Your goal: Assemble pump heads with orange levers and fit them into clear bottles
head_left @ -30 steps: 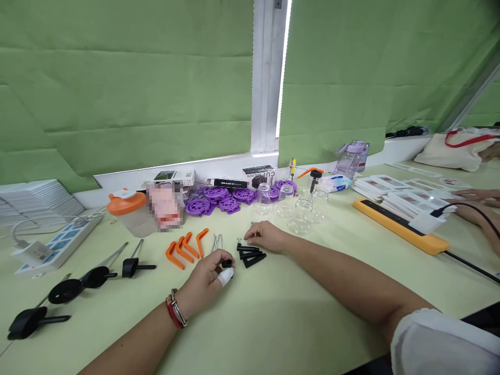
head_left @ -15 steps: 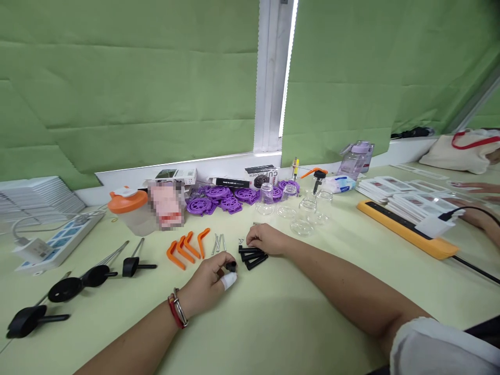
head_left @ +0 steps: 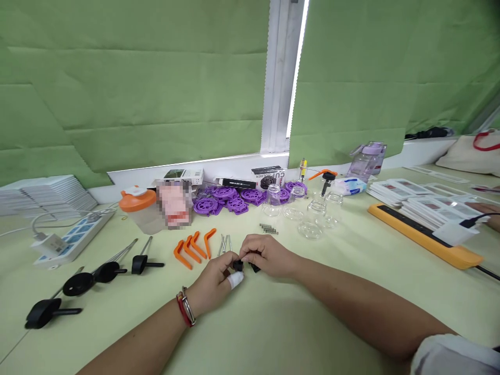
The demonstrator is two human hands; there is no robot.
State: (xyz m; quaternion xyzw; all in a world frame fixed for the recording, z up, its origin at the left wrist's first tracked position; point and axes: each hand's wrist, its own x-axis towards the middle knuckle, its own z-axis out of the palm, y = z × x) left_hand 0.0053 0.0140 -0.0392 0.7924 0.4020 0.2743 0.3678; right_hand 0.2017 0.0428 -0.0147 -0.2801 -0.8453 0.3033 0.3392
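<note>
Green blinds (head_left: 156, 88) behind pale green table (head_left: 273, 323). On table: orange strip (head_left: 424, 234) far right, purple wheels (head_left: 230, 197) at back. Mid-table, left hand (head_left: 216, 278) pinches small black part (head_left: 238, 265); right hand (head_left: 269, 255) curled closed, touching it.

Bare tabletop (head_left: 273, 323) lies open from 4 to 8 o'clock of the hands. Orange brackets (head_left: 193, 247) and screws (head_left: 224, 242) block 10 to 11 o'clock; glass jars (head_left: 308, 213) crowd 1 o'clock.
</note>
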